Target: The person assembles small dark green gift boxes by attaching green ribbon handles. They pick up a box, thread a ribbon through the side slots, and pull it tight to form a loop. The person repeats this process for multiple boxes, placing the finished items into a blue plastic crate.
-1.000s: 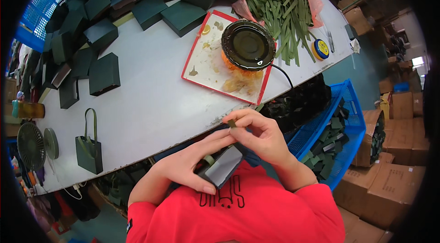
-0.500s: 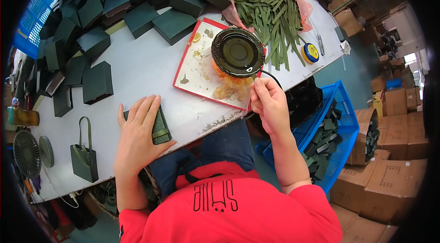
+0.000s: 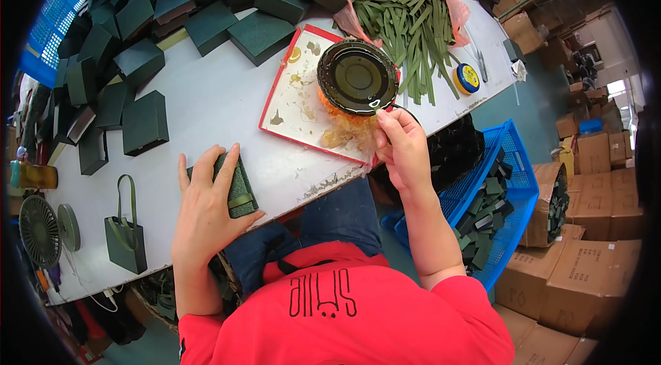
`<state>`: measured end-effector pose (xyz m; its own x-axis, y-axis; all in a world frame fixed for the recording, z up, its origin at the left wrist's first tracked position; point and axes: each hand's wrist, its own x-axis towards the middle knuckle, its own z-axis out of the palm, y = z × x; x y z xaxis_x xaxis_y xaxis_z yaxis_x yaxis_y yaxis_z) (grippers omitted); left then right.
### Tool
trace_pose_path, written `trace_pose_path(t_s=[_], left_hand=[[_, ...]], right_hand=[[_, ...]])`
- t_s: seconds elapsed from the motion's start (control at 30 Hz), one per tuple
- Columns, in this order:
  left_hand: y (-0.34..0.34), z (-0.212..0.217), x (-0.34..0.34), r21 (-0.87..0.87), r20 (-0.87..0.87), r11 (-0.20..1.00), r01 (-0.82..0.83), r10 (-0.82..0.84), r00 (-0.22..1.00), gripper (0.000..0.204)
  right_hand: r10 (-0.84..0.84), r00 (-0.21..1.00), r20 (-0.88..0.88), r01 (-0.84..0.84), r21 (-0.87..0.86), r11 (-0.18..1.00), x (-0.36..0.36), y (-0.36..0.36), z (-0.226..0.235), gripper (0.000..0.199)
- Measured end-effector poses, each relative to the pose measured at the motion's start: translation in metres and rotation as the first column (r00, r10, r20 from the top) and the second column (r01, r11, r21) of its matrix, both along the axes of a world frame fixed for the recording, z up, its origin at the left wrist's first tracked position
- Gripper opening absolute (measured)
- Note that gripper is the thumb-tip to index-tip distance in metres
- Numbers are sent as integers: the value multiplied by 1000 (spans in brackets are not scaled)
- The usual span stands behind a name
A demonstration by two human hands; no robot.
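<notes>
My left hand (image 3: pixel 210 206) holds down a small dark green box (image 3: pixel 242 184) at the table's front edge, fingers spread over it and thumb along its near side. A green ribbon band (image 3: pixel 241 200) crosses that box. At the near right rim of a round black pot (image 3: pixel 358 76) of dark, shiny liquid, my right hand (image 3: pixel 405 148) is closed in a pinch. A small tip of green ribbon (image 3: pixel 379 112) shows at its fingertips; the rest of it is hidden. Under the pot lies a red-edged white board (image 3: pixel 292 113) stained with amber drips.
Many dark green boxes (image 3: pixel 261 38) are heaped at the far left. A pink bag (image 3: pixel 451 10) spills green ribbon strips (image 3: pixel 413 27). Nearby are a round yellow-and-blue tin (image 3: pixel 467 78) and tweezers (image 3: pixel 482 65). A handled green box (image 3: pixel 126 244) and a fan (image 3: pixel 41 231) stand left; a blue crate (image 3: pixel 513 179) is right.
My right hand has shifted slightly up and left, its pinched fingertips now closer over the pot's rim. The fingers of my left hand have spread a little on the box, which stays put.
</notes>
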<state>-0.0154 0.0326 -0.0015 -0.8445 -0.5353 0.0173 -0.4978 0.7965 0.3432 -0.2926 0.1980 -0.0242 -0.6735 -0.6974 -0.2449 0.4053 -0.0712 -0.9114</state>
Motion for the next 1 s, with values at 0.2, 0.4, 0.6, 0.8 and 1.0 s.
trace_pose_path(t_s=[0.2, 0.4, 0.6, 0.8, 1.0], left_hand=[[5, 0, -1, 7, -19, 997, -76, 76, 997, 107], [-3, 3, 2, 180, -270, 981, 68, -17, 963, 102], [-6, 11, -8, 238, -453, 898, 370, -234, 860, 102], [-4, 10, -14, 242, -496, 862, 446, -285, 820, 102], [-3, 10, -14, 236, -485, 858, 456, -303, 820, 105]], right_hand=[[-8, 999, 48, 12, -90, 996, 0, 8, -2, 17], [85, 996, -22, -87, -117, 989, 33, 18, 11, 15], [591, 807, 20, -590, 82, 803, 76, 19, 31, 9], [680, 722, 128, -692, 157, 705, 98, 7, 26, 18], [696, 703, 146, -710, 193, 677, 101, 5, 25, 22]])
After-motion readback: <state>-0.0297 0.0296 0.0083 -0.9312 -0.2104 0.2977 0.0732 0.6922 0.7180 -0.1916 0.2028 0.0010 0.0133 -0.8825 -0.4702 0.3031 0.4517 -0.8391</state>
